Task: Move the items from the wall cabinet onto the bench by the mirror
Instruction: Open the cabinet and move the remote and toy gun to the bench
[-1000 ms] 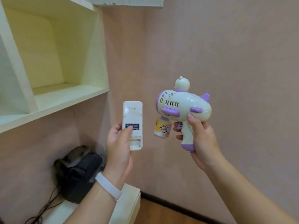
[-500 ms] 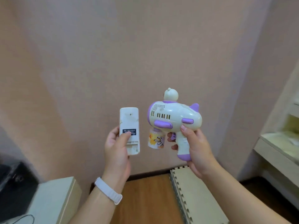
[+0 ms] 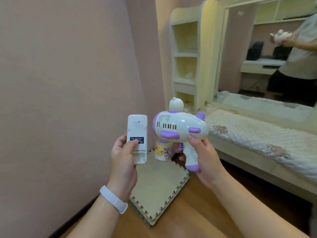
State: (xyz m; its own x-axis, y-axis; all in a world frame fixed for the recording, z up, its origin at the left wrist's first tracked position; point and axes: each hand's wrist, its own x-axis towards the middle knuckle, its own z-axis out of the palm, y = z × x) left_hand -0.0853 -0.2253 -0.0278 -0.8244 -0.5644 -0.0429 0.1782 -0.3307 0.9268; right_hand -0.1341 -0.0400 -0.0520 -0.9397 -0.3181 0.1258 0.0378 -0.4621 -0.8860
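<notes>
Carrying stage. The left hand (image 3: 123,157) grasps a flat, white hard-plastic remote (image 3: 137,129), thumb on its label. The right hand (image 3: 204,158) is wrapped round the handle of a glossy, rounded white-and-purple bubble gun (image 3: 180,124). The 2 items are held mid-air, short of the quilted bench (image 3: 248,133) under the mirror (image 3: 240,40). Best practice: lay each flat inside the bench's front edge before letting go.

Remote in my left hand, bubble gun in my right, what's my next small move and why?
Probably carry both rightward to the bench below the mirror; the remote and bubble gun are both held in the air, not yet over it.
</notes>
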